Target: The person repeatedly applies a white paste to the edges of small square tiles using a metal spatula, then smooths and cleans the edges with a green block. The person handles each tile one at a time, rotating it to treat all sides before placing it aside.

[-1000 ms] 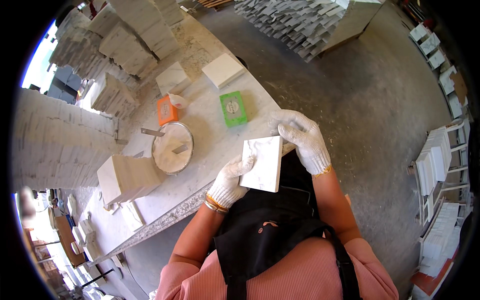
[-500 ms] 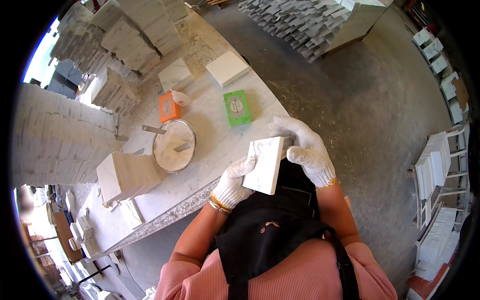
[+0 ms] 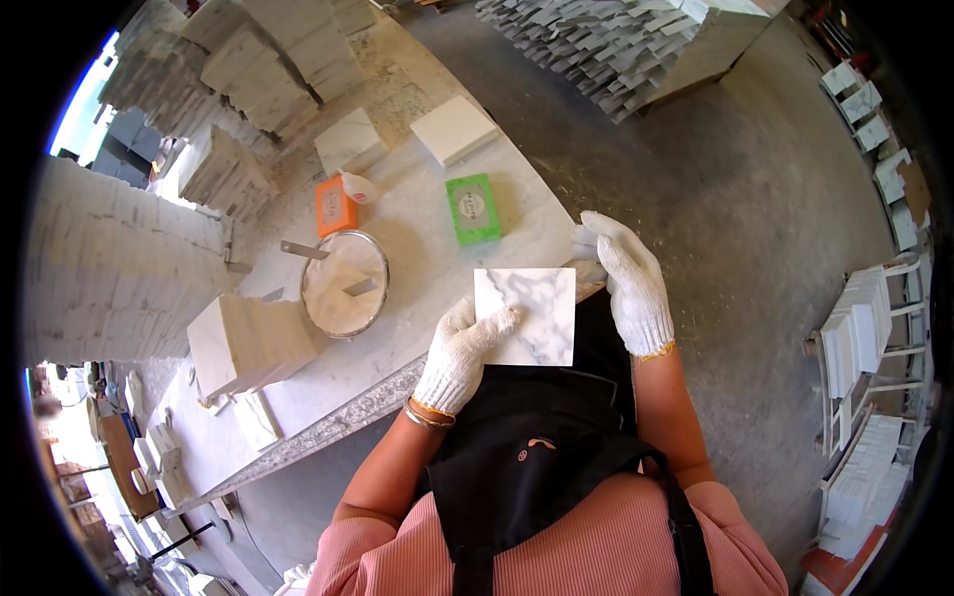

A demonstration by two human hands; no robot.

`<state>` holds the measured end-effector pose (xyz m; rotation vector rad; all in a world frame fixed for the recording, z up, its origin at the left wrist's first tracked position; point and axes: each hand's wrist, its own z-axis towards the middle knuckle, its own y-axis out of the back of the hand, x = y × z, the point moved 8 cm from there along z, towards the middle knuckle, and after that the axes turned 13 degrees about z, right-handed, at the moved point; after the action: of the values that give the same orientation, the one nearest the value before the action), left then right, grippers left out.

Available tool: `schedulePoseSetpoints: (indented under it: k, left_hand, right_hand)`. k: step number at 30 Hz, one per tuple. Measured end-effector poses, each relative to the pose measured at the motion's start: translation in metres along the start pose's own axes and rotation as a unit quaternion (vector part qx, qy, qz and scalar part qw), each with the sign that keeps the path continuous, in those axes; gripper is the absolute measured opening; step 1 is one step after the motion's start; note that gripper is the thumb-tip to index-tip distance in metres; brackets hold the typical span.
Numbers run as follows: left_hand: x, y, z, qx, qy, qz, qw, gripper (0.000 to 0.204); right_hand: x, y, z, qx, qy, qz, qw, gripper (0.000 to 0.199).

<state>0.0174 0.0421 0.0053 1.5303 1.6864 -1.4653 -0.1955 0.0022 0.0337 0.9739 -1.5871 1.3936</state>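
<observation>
My gloved left hand (image 3: 455, 358) grips a square white marble tile (image 3: 538, 320) with grey veins, the thumb lying across its face. The tile is held in front of my apron, beyond the table's near edge, its veined face turned up. To the right of it, my gloved right hand (image 3: 634, 288) is raised with the fingers stretched out, apart from the tile and holding nothing. Beyond the tile, a green block (image 3: 473, 209) lies on the marble table (image 3: 425, 283). A round bowl of pale powder or paste (image 3: 338, 298) stands to the left, with flat metal blades in it.
An orange block (image 3: 336, 207) and a small white bottle (image 3: 359, 188) sit behind the bowl. Two tile stacks (image 3: 452, 130) (image 3: 350, 141) lie farther back. Tall stacks of tiles (image 3: 119, 268) line the left side, with another stack (image 3: 243, 343) beside the bowl. Tile racks (image 3: 863, 323) stand at right.
The tile has turned from an edge-on tilt to show its square face toward me. My right hand has moved off the tile, up and to the right, with its fingers straightened.
</observation>
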Motion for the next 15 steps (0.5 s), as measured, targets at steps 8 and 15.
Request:
schedulePoseSetpoints:
  k: [8, 15]
  left_hand:
    - [0.0, 0.005, -0.002, -0.01, -0.013, 0.036, 0.999, 0.037]
    - [-0.001, 0.011, 0.0, -0.005, -0.015, 0.059, 0.998, 0.033]
  right_hand:
    - [-0.008, -0.037, -0.019, 0.066, -0.071, -0.012, 0.995, 0.058]
    - [-0.042, -0.023, -0.048, 0.126, -0.134, 0.007, 0.983, 0.068]
